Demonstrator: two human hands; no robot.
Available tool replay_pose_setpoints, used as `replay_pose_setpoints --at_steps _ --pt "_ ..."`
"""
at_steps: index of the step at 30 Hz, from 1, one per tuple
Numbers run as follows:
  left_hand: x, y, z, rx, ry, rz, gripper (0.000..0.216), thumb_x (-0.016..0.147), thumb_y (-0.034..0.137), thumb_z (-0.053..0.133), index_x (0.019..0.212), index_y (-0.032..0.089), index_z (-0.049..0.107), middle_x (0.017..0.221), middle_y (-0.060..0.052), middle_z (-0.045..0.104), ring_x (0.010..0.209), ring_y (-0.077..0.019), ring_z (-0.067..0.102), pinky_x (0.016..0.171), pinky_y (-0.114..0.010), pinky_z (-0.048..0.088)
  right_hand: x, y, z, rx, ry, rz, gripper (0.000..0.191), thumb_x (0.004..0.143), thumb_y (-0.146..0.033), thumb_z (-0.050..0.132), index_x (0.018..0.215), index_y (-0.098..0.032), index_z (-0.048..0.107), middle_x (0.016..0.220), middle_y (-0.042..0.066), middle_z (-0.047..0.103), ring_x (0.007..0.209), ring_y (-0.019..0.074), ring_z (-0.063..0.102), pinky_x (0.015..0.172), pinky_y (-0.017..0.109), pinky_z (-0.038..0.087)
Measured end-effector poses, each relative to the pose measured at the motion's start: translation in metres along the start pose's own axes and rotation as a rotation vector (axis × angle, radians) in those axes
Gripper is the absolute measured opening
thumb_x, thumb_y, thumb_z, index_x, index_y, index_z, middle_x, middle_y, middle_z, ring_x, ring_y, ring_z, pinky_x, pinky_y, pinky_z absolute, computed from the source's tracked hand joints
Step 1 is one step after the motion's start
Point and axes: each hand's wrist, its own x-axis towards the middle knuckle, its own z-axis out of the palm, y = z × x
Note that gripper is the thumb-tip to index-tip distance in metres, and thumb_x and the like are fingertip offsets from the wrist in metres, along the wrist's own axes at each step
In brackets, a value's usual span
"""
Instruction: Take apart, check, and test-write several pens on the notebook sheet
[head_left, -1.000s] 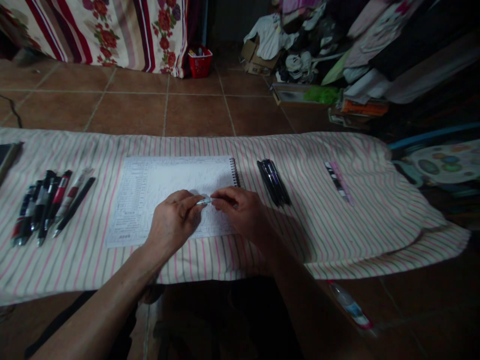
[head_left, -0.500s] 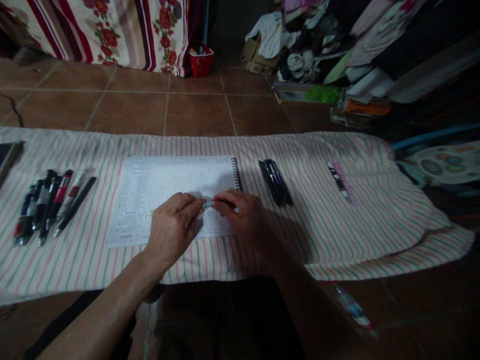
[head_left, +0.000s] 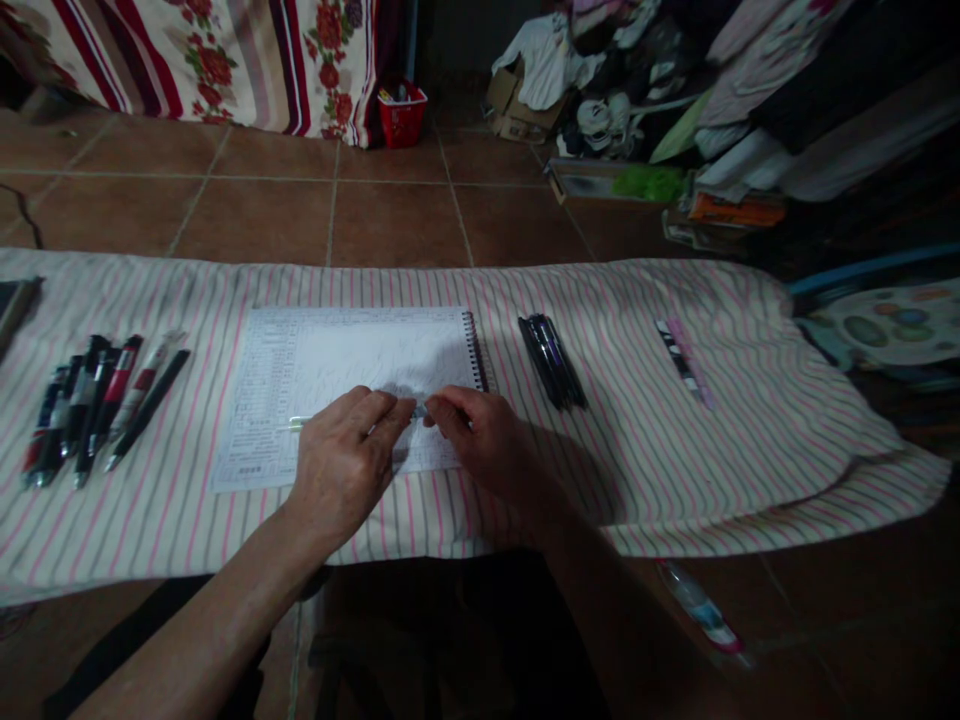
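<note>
A slim pale pen lies in my left hand (head_left: 345, 445), whose closed fingers cover most of it. The clear, greenish end of the pen (head_left: 295, 424) sticks out on the left. My right hand (head_left: 480, 430) pinches at the opposite, bluish end; the fingers hide the exact part there. Both hands are over a sheet of printed paper (head_left: 255, 400) and a spiral notebook (head_left: 360, 345). To the right of the notebook lie several dark pens (head_left: 553, 362) in a bundle. Several black, red and grey pens (head_left: 112, 400) lie on the left.
A striped cloth (head_left: 675, 480) covers the table. Farther right are a black-and-white pen (head_left: 677, 362) and a pink one (head_left: 691, 362). A dark-edged object (head_left: 16, 310) is at the left edge. On the floor are a plastic bottle (head_left: 701, 610) and a red basket (head_left: 403, 118).
My left hand has shifted slightly left, and more of the pen's left end shows. Less of its bluish end is visible between my fingers. The view has tilted a little.
</note>
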Motion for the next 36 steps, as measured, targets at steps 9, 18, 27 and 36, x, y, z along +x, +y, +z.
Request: replay_pose_setpoints --at_steps 9,18,27,36 --pt "-0.001 0.003 0.003 0.018 -0.009 0.031 0.019 0.085 0.008 0.051 0.097 0.008 0.065 0.078 -0.008 0.066 0.067 -0.0184 0.054 0.055 -0.03 0.046 -0.001 -0.005 0.003 -0.017 -0.065 0.215 0.049 0.092 -0.046 0.031 0.055 -0.018 0.047 0.052 -0.001 0.051 0.053 0.0108 0.047 0.057 0.026 0.03" --pt "0.003 0.007 0.011 0.07 -0.058 -0.024 0.018 0.086 0.013 0.05 0.096 0.01 0.065 0.077 -0.006 0.065 0.068 -0.0191 0.054 0.057 -0.031 0.047 0.006 0.0 0.005 -0.048 -0.071 0.315 0.051 0.092 -0.047 0.03 0.055 -0.018 0.05 0.054 0.001 0.055 0.054 0.0116 0.049 0.056 0.026 0.031" --pt "0.008 0.009 0.022 -0.051 -0.148 -0.195 0.018 0.081 0.013 0.053 0.092 0.015 0.068 0.074 -0.004 0.063 0.07 -0.0178 0.057 0.059 -0.029 0.048 0.004 0.007 0.009 -0.223 0.143 0.19 0.049 0.091 -0.049 0.037 0.059 -0.017 0.057 0.06 0.003 0.058 0.056 0.0121 0.052 0.055 0.025 0.034" --pt "0.008 0.003 0.023 -0.241 -0.156 -0.397 0.02 0.085 0.019 0.054 0.096 0.016 0.07 0.082 -0.005 0.067 0.072 -0.0155 0.061 0.063 -0.028 0.051 0.004 0.008 0.007 0.197 0.1 0.25 0.025 0.088 -0.035 0.046 0.094 -0.015 0.061 0.07 0.004 0.066 0.062 0.0139 0.062 0.06 0.026 0.047"
